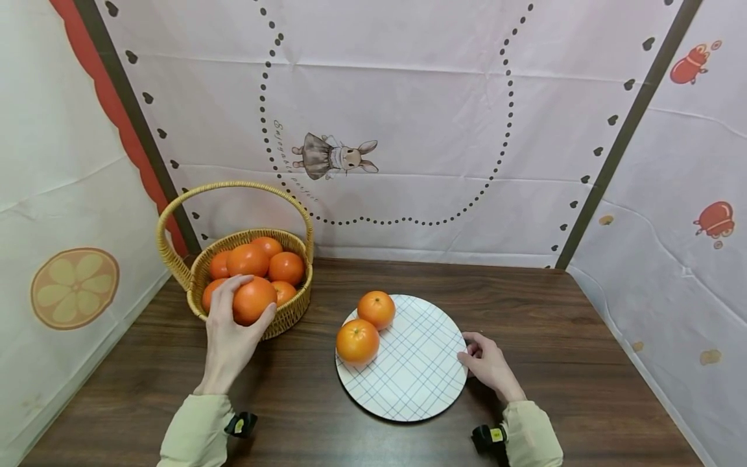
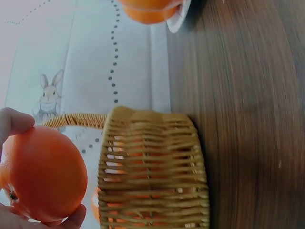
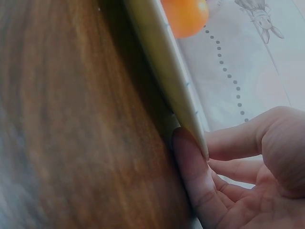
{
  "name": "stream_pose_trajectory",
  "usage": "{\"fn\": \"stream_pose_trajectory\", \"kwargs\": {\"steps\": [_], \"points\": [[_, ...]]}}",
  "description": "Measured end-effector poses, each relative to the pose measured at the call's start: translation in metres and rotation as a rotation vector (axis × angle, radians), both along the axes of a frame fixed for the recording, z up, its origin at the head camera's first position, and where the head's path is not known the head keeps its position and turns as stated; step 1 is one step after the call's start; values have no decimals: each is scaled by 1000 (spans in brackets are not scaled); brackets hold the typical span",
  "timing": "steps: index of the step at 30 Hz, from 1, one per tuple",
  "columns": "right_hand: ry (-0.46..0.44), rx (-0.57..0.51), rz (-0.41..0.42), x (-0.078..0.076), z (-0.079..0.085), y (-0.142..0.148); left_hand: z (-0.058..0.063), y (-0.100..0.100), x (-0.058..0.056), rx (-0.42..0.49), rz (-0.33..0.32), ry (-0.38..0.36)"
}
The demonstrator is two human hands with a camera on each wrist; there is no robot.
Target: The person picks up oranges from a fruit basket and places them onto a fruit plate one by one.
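Note:
My left hand (image 1: 232,340) grips an orange (image 1: 254,301) over the front of the wicker basket (image 1: 294,310), thumb on one side and fingers on the other. In the left wrist view that orange (image 2: 47,174) is held up beside the woven basket wall (image 2: 155,167). Several more oranges (image 1: 248,260) fill the basket. At the right rim of a round white plate with blue lines (image 1: 417,363), my right hand (image 1: 493,368) pinches the edge. The right wrist view shows the thumb and fingers (image 3: 193,160) on either side of the plate's rim (image 3: 167,71). Two oranges (image 1: 358,342) sit on the plate's left part.
The basket's tall arched handle (image 1: 236,185) rises over the fruit. Dark wooden tabletop (image 1: 303,402) lies under everything. A printed cloth (image 1: 408,117) with a rabbit figure hangs behind the table, and more cloth lines both sides.

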State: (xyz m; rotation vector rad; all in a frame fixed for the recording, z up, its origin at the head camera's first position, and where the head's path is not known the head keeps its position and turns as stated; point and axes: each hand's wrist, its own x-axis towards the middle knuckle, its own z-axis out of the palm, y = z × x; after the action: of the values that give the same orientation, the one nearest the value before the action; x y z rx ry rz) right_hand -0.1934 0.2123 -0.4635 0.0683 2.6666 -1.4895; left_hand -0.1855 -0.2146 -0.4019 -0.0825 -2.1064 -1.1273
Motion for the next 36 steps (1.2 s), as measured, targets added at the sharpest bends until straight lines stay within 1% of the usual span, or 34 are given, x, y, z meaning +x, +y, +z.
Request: {"fn": "stream_pose_trajectory", "kwargs": {"steps": [6,13,21,31,36], "points": [[-2,2,-4,0,0,0,3,10,6,-5,-27,-14],[-5,0,-9,1,0,0,5,20,10,-28,-50,-10],[2,3,-4,0,0,0,6,32,17,-43,-74,-33],[5,-7,-4,1,0,0,7,41,22,-54,-108,-46],[10,-3,-4,2,1,0,5,44,22,-54,-126,-35]]}}
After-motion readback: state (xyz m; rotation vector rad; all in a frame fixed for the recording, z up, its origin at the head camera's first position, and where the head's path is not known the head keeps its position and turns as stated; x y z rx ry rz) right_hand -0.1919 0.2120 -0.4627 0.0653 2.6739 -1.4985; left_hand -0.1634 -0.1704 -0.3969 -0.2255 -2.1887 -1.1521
